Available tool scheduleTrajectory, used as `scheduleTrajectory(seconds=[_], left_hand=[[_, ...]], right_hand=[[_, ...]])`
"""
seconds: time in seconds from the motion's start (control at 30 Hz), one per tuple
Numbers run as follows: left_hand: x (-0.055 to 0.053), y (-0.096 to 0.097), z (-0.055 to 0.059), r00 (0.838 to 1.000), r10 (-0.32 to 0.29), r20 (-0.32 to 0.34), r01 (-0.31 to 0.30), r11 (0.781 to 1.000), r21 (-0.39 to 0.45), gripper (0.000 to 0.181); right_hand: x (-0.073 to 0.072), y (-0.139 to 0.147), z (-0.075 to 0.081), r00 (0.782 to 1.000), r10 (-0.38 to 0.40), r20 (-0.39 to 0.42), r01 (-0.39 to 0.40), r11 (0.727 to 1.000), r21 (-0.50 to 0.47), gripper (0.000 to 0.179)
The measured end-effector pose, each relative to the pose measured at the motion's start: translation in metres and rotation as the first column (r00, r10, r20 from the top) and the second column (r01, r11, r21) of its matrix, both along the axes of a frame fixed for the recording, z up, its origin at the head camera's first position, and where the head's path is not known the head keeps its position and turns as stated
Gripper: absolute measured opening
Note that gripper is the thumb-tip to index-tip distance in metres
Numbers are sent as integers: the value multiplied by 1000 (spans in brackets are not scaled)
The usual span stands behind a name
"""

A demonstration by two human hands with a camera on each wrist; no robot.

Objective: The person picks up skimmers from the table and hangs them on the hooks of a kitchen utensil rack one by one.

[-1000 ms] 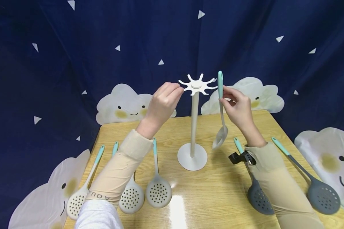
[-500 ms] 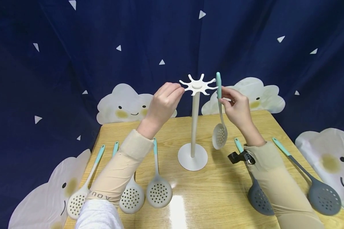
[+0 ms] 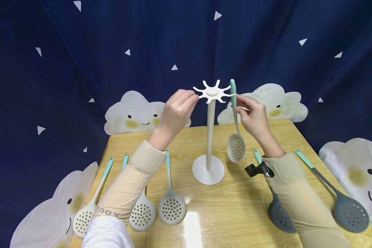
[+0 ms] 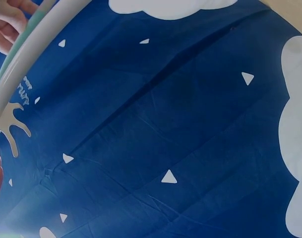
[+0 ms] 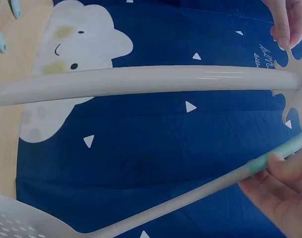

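Note:
A white utensil stand [image 3: 210,131] with a ring of hooks on top stands upright near the table's middle. My left hand [image 3: 179,108] pinches the tip of one of its hooks from the left; the right wrist view shows these fingertips [image 5: 283,39] at the hook. Between thumb and fingers, my right hand [image 3: 255,112] holds a skimmer [image 3: 236,148] by its mint handle [image 3: 233,91]. It hangs upright, its pale perforated bowl low and turned toward me. The handle's top is right at the stand's right-hand hooks, overlapping a hook tip in the head view.
Three pale skimmers, including one [image 3: 172,208] nearest the stand, lie on the left of the wooden table [image 3: 229,206]. Two dark grey skimmers, one [image 3: 350,212] at the far right, lie on the right. A blue curtain [image 3: 161,41] with clouds hangs behind.
My right hand has moved slightly left, bringing the skimmer's handle to the stand's hooks. The skimmer has turned, so its perforated bowl now faces me. My left hand has stayed in place.

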State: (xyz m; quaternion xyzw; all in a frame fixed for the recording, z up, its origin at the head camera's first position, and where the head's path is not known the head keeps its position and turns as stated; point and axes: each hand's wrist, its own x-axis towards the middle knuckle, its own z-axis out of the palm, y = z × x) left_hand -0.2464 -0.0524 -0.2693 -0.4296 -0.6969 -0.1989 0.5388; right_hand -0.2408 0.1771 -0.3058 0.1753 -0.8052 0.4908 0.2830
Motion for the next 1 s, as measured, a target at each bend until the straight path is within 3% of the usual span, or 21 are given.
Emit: scheduleTrajectory(seconds=[1.0], left_hand=[[0, 0, -1, 1000, 13, 1, -13, 1000, 9, 11]], right_hand=[[-2, -18, -17, 996, 85, -7, -85, 995, -44, 35]])
